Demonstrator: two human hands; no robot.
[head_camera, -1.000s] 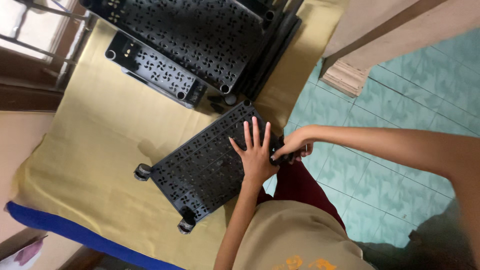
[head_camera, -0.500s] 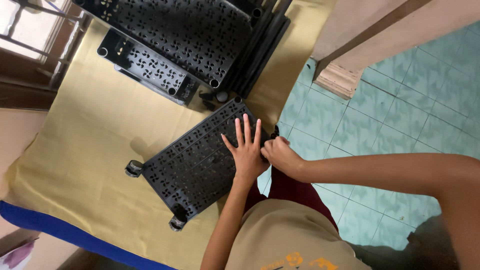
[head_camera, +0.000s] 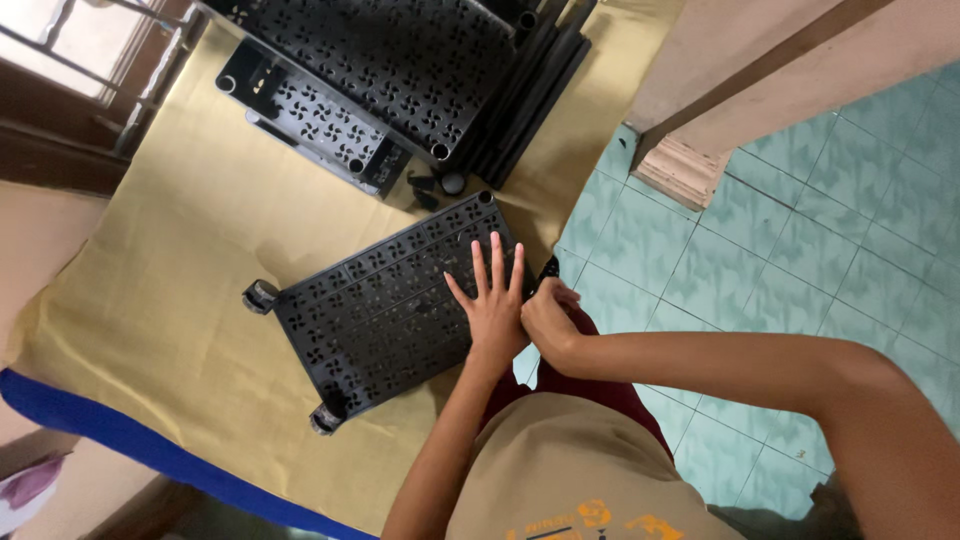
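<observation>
A black perforated plastic shelf panel (head_camera: 380, 310) lies on a yellow cloth (head_camera: 170, 300). It has grey-black caster wheels at two corners (head_camera: 260, 297) (head_camera: 325, 418). My left hand (head_camera: 493, 305) presses flat on the panel's near right part, fingers spread. My right hand (head_camera: 545, 325) sits just beside it at the panel's right corner, its fingers curled around a small black part (head_camera: 548, 268) that pokes out above them. What kind of part it is cannot be made out.
More black perforated panels (head_camera: 390, 70) and black tubes (head_camera: 535, 90) are stacked at the top of the cloth, with small black pieces (head_camera: 440, 185) beside them. Green tiled floor (head_camera: 800, 250) lies to the right, with a wooden furniture leg (head_camera: 680, 170) and a blue edge (head_camera: 120, 440).
My right hand has drawn in against my left hand at the panel's corner. My left hand stays flat on the panel, which has held its place.
</observation>
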